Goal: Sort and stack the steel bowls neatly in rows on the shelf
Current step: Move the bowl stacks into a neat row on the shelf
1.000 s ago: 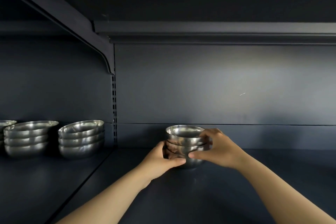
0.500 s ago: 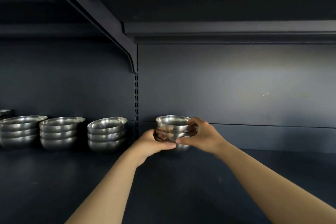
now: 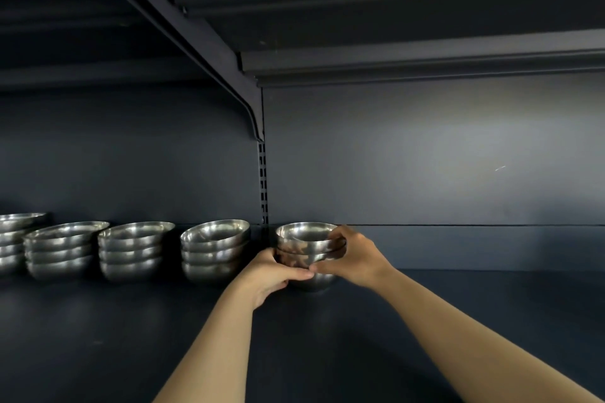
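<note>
A small stack of steel bowls (image 3: 302,242) stands at the back of the dark shelf (image 3: 425,311), just right of the slotted upright. My left hand (image 3: 271,275) grips its left side and my right hand (image 3: 352,255) grips its right side, thumbs meeting in front. To its left runs a row of wider bowl stacks: one (image 3: 212,247) close beside it, another (image 3: 132,250) further left, and a third (image 3: 60,249) beyond. A further stack (image 3: 13,240) is cut off by the left edge.
The slotted upright (image 3: 263,186) and a slanted bracket (image 3: 183,29) divide the back panel. An upper shelf (image 3: 409,59) hangs overhead. Bare shelf surface stretches to the right of the held stack and in front of the row.
Both hands have carried the small stack leftward, closer to the row of wider stacks. The view has shifted so more of the left stacks show.
</note>
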Demonstrator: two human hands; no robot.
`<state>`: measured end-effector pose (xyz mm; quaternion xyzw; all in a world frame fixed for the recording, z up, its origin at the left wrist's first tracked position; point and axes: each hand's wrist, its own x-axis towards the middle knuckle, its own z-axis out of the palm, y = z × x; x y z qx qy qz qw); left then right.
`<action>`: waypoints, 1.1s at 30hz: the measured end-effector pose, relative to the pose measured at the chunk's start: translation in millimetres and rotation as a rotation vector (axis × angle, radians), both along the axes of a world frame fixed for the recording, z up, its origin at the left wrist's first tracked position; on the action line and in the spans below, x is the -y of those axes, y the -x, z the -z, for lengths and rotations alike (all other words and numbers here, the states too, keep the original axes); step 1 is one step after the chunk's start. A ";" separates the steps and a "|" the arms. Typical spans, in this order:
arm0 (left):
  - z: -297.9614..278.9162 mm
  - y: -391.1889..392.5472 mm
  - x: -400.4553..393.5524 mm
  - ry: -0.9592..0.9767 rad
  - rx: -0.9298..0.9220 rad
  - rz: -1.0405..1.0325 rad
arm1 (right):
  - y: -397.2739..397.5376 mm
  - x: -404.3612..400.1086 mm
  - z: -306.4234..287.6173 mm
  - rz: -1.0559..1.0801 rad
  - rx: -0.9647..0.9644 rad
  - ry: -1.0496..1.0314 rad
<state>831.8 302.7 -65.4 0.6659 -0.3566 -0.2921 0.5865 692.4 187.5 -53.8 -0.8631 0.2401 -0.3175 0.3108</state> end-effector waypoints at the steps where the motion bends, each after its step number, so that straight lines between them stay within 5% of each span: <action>1: 0.2 -0.5 0.1 -0.003 0.000 0.002 | -0.7 0.1 0.3 0.000 -0.002 0.006; 10: -4.1 -5.6 4.2 -0.148 0.104 -0.009 | 0.9 3.6 3.1 -0.022 0.012 -0.035; 15: -28.2 11.5 -12.1 -0.638 0.733 -0.199 | 28.9 3.9 -1.7 0.048 -0.045 -0.004; 18: -33.0 44.8 -18.7 -0.750 0.896 -0.258 | 61.7 7.5 -8.7 0.141 -0.141 0.128; 25: -45.2 162.0 1.6 -0.581 1.046 -0.183 | 169.7 10.8 -28.4 0.179 -0.436 0.360; 33: -57.8 296.3 38.4 -0.452 0.994 -0.101 | 309.7 30.3 -44.4 0.178 -0.405 0.421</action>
